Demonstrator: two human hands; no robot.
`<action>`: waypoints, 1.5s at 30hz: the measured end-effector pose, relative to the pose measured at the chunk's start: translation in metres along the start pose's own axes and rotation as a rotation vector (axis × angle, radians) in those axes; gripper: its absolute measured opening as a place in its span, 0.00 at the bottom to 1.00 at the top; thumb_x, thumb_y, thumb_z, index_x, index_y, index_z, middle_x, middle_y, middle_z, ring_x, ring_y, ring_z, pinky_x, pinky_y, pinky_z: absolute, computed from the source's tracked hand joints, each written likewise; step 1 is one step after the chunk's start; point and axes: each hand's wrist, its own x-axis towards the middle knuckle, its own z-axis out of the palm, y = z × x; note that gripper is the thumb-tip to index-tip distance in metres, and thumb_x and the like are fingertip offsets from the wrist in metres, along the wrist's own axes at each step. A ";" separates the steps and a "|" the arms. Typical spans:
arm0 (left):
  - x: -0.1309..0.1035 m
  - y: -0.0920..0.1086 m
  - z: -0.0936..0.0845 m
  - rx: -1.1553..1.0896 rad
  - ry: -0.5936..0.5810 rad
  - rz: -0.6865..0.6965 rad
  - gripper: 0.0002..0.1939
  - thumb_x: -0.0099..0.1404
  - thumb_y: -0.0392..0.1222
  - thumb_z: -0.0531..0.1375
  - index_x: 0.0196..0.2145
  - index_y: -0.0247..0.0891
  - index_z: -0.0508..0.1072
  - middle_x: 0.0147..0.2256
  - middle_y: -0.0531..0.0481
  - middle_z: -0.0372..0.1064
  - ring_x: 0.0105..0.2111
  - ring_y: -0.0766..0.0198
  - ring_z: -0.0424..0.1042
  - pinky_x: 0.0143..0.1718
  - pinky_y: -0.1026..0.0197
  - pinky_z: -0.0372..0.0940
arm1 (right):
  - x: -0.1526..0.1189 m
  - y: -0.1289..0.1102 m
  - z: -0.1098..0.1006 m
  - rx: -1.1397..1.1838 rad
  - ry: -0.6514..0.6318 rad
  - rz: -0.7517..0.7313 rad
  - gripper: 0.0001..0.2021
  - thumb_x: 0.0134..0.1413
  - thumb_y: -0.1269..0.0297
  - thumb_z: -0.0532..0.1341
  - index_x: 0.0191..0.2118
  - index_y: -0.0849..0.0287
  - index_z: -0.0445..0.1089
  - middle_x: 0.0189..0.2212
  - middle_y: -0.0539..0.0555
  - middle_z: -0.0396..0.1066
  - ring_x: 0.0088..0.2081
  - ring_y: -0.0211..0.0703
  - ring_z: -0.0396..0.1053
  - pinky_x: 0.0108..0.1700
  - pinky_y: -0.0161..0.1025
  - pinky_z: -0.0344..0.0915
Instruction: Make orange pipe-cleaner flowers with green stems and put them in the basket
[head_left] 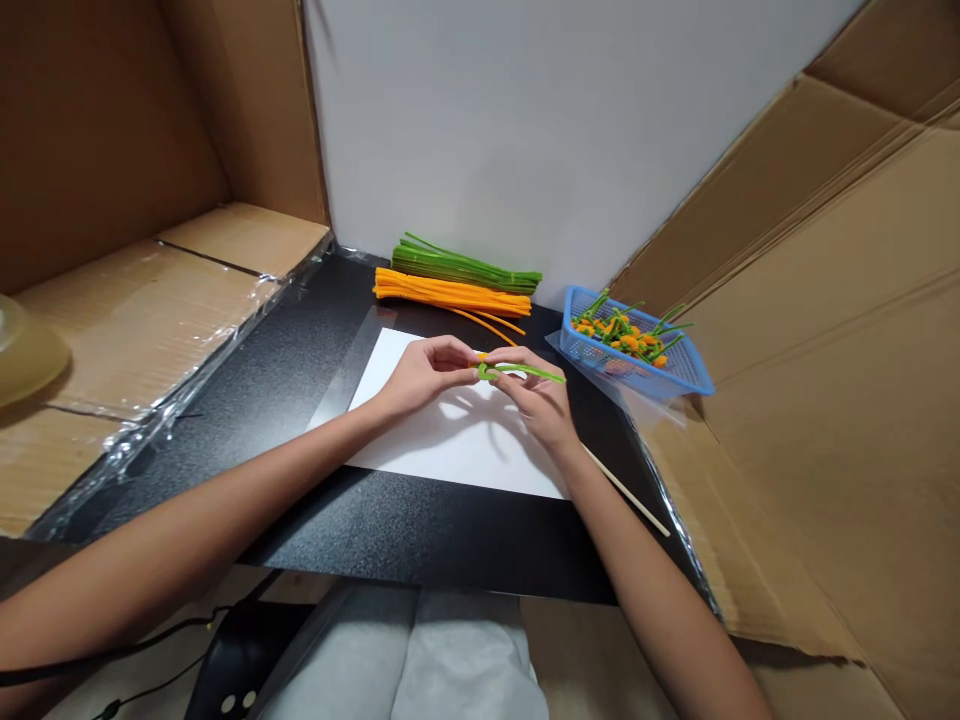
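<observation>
Just plain green pipe-cleaner (550, 375) in left hand (421, 378) and right hand (544, 402)

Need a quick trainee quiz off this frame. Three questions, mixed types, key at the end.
1. Which pipe-cleaner bundle lies nearer the white paper: the green bundle or the orange bundle?
2. True or false: the pale stick lies inside the blue basket.
3. Fill in the colour: the left grip and the right grip hold a looped ____ pipe cleaner above the paper.

Key:
1. Orange.
2. False; the pale stick lies on the black tabletop, apart from the blue basket.
3. Green.
</observation>
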 end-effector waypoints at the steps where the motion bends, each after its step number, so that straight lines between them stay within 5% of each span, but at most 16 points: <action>1: 0.000 0.000 -0.001 0.025 0.000 0.016 0.17 0.48 0.43 0.74 0.32 0.33 0.75 0.33 0.48 0.78 0.34 0.63 0.78 0.42 0.59 0.71 | 0.000 0.000 -0.001 -0.006 -0.027 -0.011 0.10 0.53 0.57 0.70 0.40 0.52 0.79 0.41 0.54 0.75 0.41 0.43 0.73 0.39 0.38 0.71; 8: -0.002 0.009 -0.003 0.293 -0.109 0.134 0.10 0.56 0.41 0.69 0.31 0.34 0.75 0.32 0.47 0.78 0.34 0.63 0.78 0.40 0.60 0.72 | 0.003 -0.005 -0.011 -0.074 -0.151 -0.070 0.09 0.51 0.56 0.71 0.37 0.52 0.80 0.36 0.53 0.75 0.39 0.42 0.73 0.42 0.40 0.70; 14: -0.003 0.017 -0.009 0.548 -0.186 0.269 0.06 0.61 0.40 0.66 0.34 0.35 0.77 0.32 0.49 0.79 0.33 0.64 0.78 0.40 0.62 0.73 | 0.004 -0.011 -0.013 -0.110 -0.234 0.037 0.12 0.49 0.54 0.72 0.34 0.56 0.78 0.32 0.52 0.76 0.35 0.42 0.74 0.40 0.39 0.69; 20: -0.004 0.016 -0.013 0.713 -0.257 0.416 0.04 0.63 0.39 0.64 0.35 0.36 0.77 0.33 0.49 0.78 0.33 0.65 0.78 0.38 0.64 0.73 | 0.002 -0.009 -0.012 -0.084 -0.228 0.041 0.13 0.50 0.53 0.71 0.34 0.58 0.76 0.31 0.52 0.74 0.33 0.41 0.74 0.38 0.38 0.71; 28: -0.007 0.018 -0.008 0.619 -0.234 0.368 0.08 0.62 0.43 0.65 0.37 0.36 0.78 0.34 0.47 0.78 0.34 0.63 0.78 0.40 0.60 0.75 | 0.002 -0.012 -0.017 -0.087 -0.412 0.022 0.08 0.60 0.57 0.64 0.40 0.55 0.76 0.36 0.51 0.68 0.32 0.37 0.74 0.37 0.37 0.73; 36: -0.006 0.017 -0.005 0.540 -0.204 0.296 0.08 0.59 0.41 0.66 0.35 0.35 0.79 0.33 0.46 0.79 0.32 0.62 0.78 0.40 0.59 0.75 | 0.002 -0.009 -0.020 0.047 -0.346 0.181 0.17 0.49 0.51 0.71 0.35 0.58 0.71 0.32 0.49 0.70 0.29 0.41 0.77 0.35 0.38 0.74; 45: -0.010 0.012 -0.007 0.826 -0.218 0.573 0.07 0.66 0.41 0.60 0.40 0.38 0.78 0.38 0.45 0.79 0.36 0.62 0.76 0.41 0.59 0.71 | 0.003 -0.012 -0.017 0.069 -0.215 0.207 0.21 0.37 0.49 0.76 0.30 0.60 0.74 0.27 0.51 0.74 0.28 0.42 0.76 0.35 0.41 0.75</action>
